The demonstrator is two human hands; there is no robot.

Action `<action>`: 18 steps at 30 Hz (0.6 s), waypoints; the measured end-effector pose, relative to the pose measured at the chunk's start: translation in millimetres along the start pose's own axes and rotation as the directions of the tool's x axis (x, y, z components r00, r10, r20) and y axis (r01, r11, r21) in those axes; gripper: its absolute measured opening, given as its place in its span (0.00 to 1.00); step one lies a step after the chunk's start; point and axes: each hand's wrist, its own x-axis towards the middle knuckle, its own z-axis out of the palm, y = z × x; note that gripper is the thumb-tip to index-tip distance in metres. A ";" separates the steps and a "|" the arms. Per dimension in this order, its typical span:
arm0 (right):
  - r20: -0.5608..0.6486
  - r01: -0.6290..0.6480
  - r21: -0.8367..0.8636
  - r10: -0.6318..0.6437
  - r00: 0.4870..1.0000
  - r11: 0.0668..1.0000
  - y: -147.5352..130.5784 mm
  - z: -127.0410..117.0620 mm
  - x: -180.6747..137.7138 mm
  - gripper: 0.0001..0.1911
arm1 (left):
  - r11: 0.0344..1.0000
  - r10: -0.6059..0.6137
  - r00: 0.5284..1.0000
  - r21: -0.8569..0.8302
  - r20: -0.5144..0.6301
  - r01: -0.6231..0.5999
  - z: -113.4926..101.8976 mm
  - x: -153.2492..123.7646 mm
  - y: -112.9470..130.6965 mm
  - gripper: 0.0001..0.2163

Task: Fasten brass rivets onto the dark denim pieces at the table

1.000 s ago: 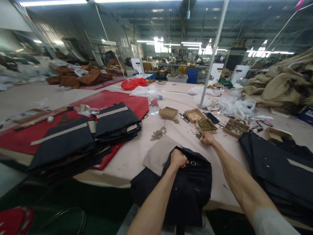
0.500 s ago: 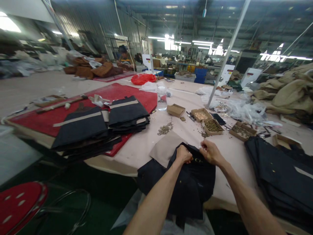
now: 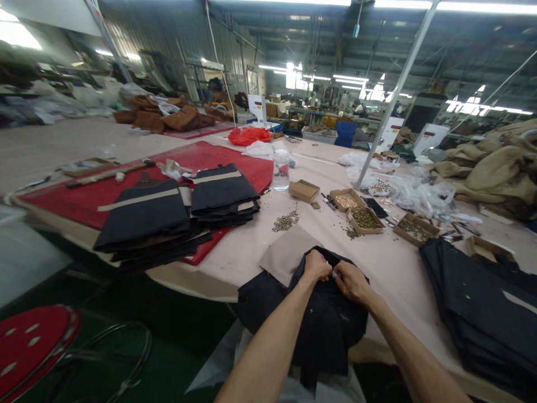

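dark fabric piece (image 3: 331, 324) at near edge of table (image 3: 251, 252), draped over it, partly on a tan sheet (image 3: 285, 252). left hand (image 3: 318, 265) fisted on its far edge. right hand (image 3: 350, 281) pinched shut, touching the left, on something too small to identify. judged step: fitting hardware at that edge. for the next move: steady pinch, fabric held taut. boxes of metal fittings (image 3: 364, 218) farther off, to the right.

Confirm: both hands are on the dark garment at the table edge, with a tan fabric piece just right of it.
Wrong side: the head view shows the tan fabric piece just left of the dark garment. The left hand and right hand are on it, at the table edge.
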 end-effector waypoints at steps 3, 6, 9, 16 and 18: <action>0.048 -0.156 0.091 0.152 0.987 0.983 4.3 1.5 6.1 0.07 | 1.000 0.000 1.000 -0.003 -0.002 0.000 -2.2 -2.6 1.9 0.11; 0.200 -0.394 0.193 0.357 0.912 0.898 10.4 0.1 19.7 0.08 | 1.000 -0.015 0.999 -0.003 0.029 0.015 -5.0 -6.1 5.7 0.11; 0.315 -0.503 0.225 0.426 0.848 0.835 17.4 -3.4 36.7 0.06 | 1.000 -0.031 0.999 -0.001 0.043 0.031 -6.0 -7.9 7.7 0.12; 0.497 -0.621 0.234 0.457 0.738 0.748 24.4 -11.2 61.7 0.04 | 1.000 -0.014 0.997 -0.019 0.081 0.016 -5.6 -3.9 3.5 0.14; 0.543 -0.643 0.242 0.448 0.711 0.727 25.1 -14.2 63.9 0.04 | 0.999 -0.011 0.995 -0.036 0.097 0.015 -6.7 -3.0 2.9 0.11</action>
